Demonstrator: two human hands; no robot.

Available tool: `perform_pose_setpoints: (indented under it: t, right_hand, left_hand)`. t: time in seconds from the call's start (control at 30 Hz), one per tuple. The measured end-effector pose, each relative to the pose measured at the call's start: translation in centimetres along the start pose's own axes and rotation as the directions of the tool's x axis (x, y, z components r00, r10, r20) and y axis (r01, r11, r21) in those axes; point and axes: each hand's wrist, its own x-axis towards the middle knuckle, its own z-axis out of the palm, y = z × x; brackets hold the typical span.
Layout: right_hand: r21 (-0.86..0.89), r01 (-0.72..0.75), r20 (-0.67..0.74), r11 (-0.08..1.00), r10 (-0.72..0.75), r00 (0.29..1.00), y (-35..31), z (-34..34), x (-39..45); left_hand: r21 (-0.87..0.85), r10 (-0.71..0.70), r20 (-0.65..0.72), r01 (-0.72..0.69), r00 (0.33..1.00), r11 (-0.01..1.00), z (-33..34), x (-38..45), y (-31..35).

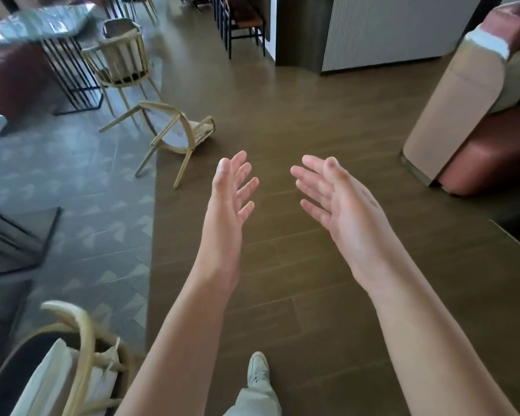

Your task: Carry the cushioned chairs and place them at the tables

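- Tipped chair [174, 136]: lies on its side on the floor [312, 265], straddling the seam between the grey patterned flooring and the brown boards; legs point left and toward the camera, seat underside showing. Judged the next chair to carry, since it belongs upright at a worktop.
- Upright chair [119, 60]: stands just beside the glass worktop [36, 22] at far left, seat facing it; judged already placed.
- Near chair [72, 355]: bottom left corner, curved back and pale cushion visible; blurred.
- Left hand [231, 193]: grip released, fingers straight and spread, palm turned inward, forearm stretched forward. Holds nothing.
- Right hand [336, 196]: grip released, fingers extended, palm facing the left one, well apart from any chair.
- Both arms are raised ahead, likely readying for a two-handed lift.
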Motion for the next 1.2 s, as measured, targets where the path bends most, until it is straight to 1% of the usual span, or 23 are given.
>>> perform_pose_setpoints:
  t: [0.17,0.37,0.53,0.7,0.8,0.87,1.03,1.2]
  right_hand:
    - [0.000,0.028,-0.024,1.000,-0.028,0.999,-1.3,2.7,7.7]
    - [-0.018,0.023,0.023,1.000,-0.022,0.999,-1.6,5.5,15.2]
    - [-0.016,0.002,0.078,1.000,-0.001,0.997,-0.8,6.6,22.1]
    - [0.031,-0.016,0.117,0.999,0.012,0.993,-0.2,6.7,31.1]
    - [0.028,-0.030,0.172,0.999,0.025,0.985,-0.7,6.8,37.7]
    - [0.027,-0.020,0.202,0.999,0.014,0.979,-1.3,7.0,41.3]
    - [0.025,-0.003,0.330,1.000,-0.006,0.944,-2.3,7.5,51.0]
    - [0.040,-0.053,0.368,0.998,0.035,0.929,-2.1,7.6,58.3]
  left_hand:
    - [-0.022,0.007,0.046,-0.006,0.999,1.000,-1.5,8.0,1.0]
    - [-0.022,0.022,0.011,-0.022,1.000,1.000,-4.1,14.8,1.8]
    - [0.005,0.020,-0.053,-0.020,0.998,1.000,-5.6,20.4,1.5]
    - [0.057,0.058,-0.132,-0.051,0.990,0.997,-6.1,27.7,2.0]
    - [0.090,0.081,-0.184,-0.065,0.980,0.994,-5.2,33.4,2.7]
    - [0.086,0.082,-0.203,-0.066,0.976,0.994,-4.7,36.5,3.3]
    - [0.073,0.102,-0.281,-0.084,0.954,0.994,-2.6,45.0,3.7]
    - [0.101,0.108,-0.322,-0.080,0.941,0.992,-1.8,50.7,3.3]
